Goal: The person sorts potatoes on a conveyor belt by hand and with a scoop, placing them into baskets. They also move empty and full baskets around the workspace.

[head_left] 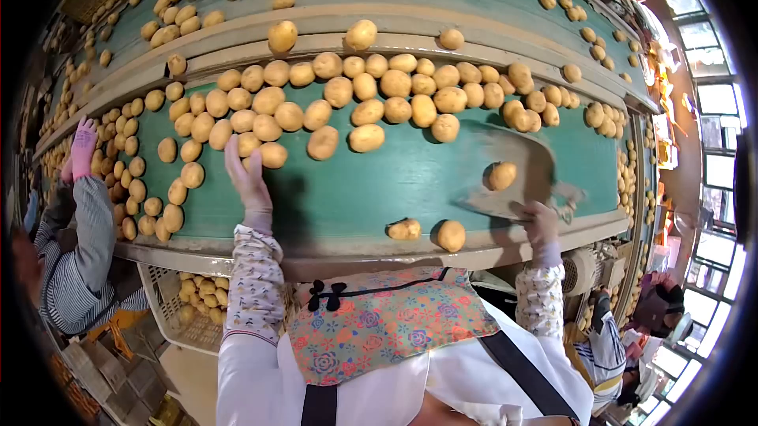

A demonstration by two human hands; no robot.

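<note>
Left hand (246,177) is open, fingers spread, touching the potatoes (273,155) at the pile's near edge. Right hand (541,225) grips a paddle (530,164) by the belt's (363,189) front edge, with bare belt between the hands.

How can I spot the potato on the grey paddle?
Start at the green conveyor belt nearest the person. Go to its right end, where the right hand grips a flat grey paddle. The potato sits alone on that paddle's blade, while its neighbours lie on bare belt.
</note>
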